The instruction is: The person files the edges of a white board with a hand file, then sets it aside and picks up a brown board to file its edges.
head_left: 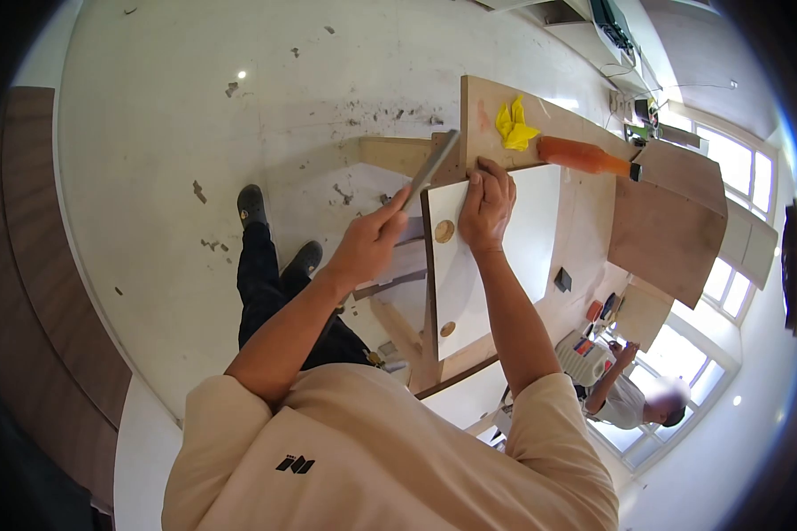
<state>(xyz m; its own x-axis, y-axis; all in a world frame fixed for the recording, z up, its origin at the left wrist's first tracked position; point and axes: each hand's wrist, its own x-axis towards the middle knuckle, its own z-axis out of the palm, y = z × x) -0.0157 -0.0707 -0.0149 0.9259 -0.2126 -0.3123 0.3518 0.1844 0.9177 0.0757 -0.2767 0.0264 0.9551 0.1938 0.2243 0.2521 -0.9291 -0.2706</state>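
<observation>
In the head view, at the centre of the frame, we see the left hand closed tight around a flat metal file, which slants up toward the wooden board. Just to its right, the right hand clamps the upper edge of the white panel, fingers together and curled over it. A yellow cloth and an orange-handled tool lie on the board at upper right, and another person bends at lower right.

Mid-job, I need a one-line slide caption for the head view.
Left hand grips a flat metal tool beside a white two-hole panel steadied by the right hand.
</observation>
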